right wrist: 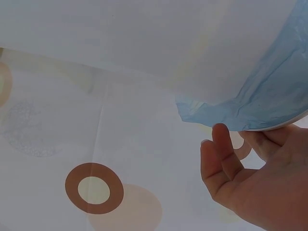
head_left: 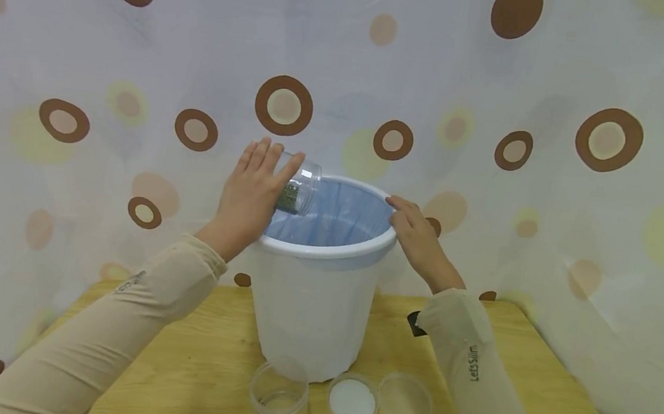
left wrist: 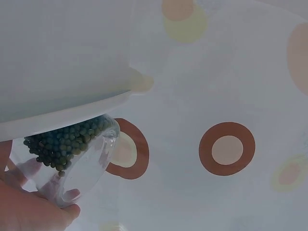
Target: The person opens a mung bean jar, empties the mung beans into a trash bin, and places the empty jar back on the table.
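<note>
My left hand (head_left: 252,189) grips a clear plastic jar (head_left: 308,179), which lies tilted on its side over the left rim of a white trash can (head_left: 312,309). Small green beans (left wrist: 70,142), like mung beans, are heaped along the jar's lower side. A blue bag (head_left: 343,215) lines the can, held under its white rim ring. At the right side of that rim, my right hand (head_left: 419,239) holds the edge between thumb and fingers. The bag's folded-over edge (right wrist: 207,111) hangs outside the can near the right fingers (right wrist: 222,149).
On the wooden table (head_left: 192,356) in front of the can stands an empty clear jar (head_left: 278,410). Beside it lie a lid with a white disc (head_left: 352,401) and a clear lid (head_left: 405,400). A patterned curtain (head_left: 341,40) surrounds the table closely at the back and sides.
</note>
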The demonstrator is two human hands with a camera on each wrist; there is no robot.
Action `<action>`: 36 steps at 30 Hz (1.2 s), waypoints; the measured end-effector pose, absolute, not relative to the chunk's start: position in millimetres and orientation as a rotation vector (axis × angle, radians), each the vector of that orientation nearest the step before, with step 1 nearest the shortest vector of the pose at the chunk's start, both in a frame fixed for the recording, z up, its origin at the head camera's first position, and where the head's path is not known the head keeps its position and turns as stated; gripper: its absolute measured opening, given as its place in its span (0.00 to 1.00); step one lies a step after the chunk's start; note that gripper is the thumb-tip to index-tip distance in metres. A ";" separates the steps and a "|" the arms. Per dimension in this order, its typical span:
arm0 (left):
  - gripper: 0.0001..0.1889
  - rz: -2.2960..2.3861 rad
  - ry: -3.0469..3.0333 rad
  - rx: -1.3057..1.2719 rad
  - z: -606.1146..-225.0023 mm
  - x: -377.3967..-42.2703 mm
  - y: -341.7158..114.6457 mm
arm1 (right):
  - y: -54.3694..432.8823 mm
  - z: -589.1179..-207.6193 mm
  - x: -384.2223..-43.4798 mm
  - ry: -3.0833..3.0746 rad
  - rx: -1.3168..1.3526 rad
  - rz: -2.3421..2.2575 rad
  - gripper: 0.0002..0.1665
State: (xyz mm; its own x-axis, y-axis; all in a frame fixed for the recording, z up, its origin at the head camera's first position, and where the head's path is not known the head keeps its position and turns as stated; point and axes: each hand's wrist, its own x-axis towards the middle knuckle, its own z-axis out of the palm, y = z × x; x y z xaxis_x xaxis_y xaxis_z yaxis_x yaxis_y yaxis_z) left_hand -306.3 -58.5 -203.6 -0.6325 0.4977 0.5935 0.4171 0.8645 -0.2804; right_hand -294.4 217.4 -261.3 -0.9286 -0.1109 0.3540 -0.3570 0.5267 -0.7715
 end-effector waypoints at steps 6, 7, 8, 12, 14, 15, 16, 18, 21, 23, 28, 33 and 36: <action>0.36 0.152 -2.351 -0.671 -203.2 -307.0 -59.0 | 218.0 -260.9 -294.4 -2.509 0.400 1.347 0.33; 0.36 0.153 -2.354 -0.672 -202.7 -307.2 -59.0 | 218.5 -260.6 -294.6 -2.510 0.398 1.345 0.33; 0.36 0.155 -2.358 -0.673 -202.2 -307.3 -59.1 | 218.8 -260.2 -294.8 -2.509 0.399 1.344 0.34; 0.39 0.175 -2.383 -0.668 -200.0 -307.1 -59.4 | 219.8 -260.4 -295.7 -2.513 0.396 1.340 0.33; 0.41 0.180 -2.391 -0.668 -198.8 -306.8 -59.6 | 220.1 -261.2 -296.6 -2.513 0.402 1.341 0.33; 0.41 0.181 -2.392 -0.669 -198.1 -306.6 -59.6 | 220.2 -261.7 -297.0 -2.512 0.405 1.342 0.33; 0.42 0.182 -2.392 -0.669 -197.4 -306.4 -59.7 | 220.2 -262.1 -297.2 -2.512 0.412 1.344 0.33; 0.42 0.179 -2.384 -0.670 -196.1 -306.0 -59.9 | 220.1 -262.6 -297.7 -2.509 0.419 1.349 0.33; 0.43 0.180 -2.375 -0.669 -194.5 -305.7 -60.2 | 220.4 -262.7 -298.0 -2.506 0.425 1.354 0.33; 0.43 0.182 -2.374 -0.670 -194.5 -305.5 -60.5 | 220.4 -263.4 -298.1 -2.505 0.427 1.358 0.33; 0.41 0.181 -2.364 -0.675 -194.1 -305.1 -61.0 | 220.2 -263.8 -298.1 -2.509 0.424 1.352 0.33; 0.40 0.175 -2.336 -0.680 -193.3 -305.6 -61.3 | 220.2 -262.8 -297.8 -2.508 0.416 1.338 0.33; 0.41 0.181 -2.349 -0.678 -193.2 -305.1 -61.1 | 220.4 -263.1 -297.7 -2.512 0.421 1.342 0.33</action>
